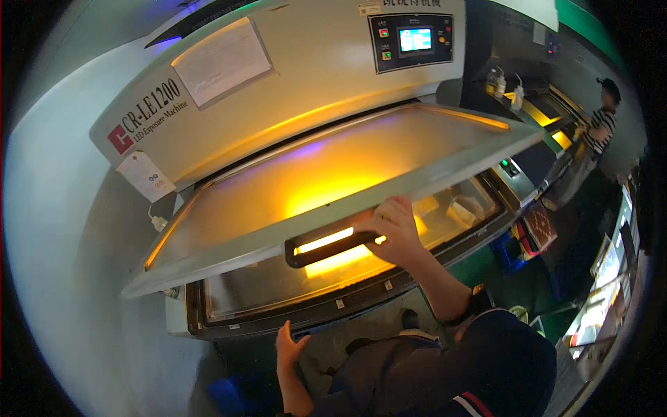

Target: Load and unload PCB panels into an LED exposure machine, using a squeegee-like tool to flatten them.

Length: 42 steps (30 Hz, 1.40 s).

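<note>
2 bare hands show. The right hand (394,233) has its fingers clamped on the black slotted handle (330,254) of a wide, pale-framed lid (236,247), tilted between them and a black rectangular control panel (411,43). The left hand (287,347), fingers apart, is near the dark-rimmed glass bed (361,295); well rightward stands a striped-shirted person (599,132).

Dim overall | amber glare across raised machine lid (361,167) | bright control screen (415,39) | shadowed green floor (478,278) | fisheye-bent edges, black corners
</note>
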Motion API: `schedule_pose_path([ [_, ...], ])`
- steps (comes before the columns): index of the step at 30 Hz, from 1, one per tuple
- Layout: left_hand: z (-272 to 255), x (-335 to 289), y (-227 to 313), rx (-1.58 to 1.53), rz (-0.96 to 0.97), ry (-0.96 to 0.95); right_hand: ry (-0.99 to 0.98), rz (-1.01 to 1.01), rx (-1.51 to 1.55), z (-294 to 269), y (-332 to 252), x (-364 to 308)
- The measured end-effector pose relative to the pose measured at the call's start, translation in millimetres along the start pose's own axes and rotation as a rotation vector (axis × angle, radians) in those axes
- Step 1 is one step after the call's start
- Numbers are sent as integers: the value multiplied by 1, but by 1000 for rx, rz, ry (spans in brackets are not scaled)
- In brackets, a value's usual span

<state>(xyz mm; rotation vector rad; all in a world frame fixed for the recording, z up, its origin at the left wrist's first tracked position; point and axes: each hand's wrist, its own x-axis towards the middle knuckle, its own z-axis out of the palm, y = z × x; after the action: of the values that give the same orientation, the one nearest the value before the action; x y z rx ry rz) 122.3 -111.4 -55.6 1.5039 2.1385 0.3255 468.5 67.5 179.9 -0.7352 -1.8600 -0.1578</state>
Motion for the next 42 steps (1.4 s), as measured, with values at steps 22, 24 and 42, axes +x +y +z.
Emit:
schedule_pose_path([
  [22,9,20,245,-2595,88,65,-600,-201,629,-10,54,-90],
  [24,36,22,234,-2526,-364,322,-656,-157,695,-14,69,-115],
  [42,-127,-46,247,-1598,356,399,279,-426,445,70,83,80],
])
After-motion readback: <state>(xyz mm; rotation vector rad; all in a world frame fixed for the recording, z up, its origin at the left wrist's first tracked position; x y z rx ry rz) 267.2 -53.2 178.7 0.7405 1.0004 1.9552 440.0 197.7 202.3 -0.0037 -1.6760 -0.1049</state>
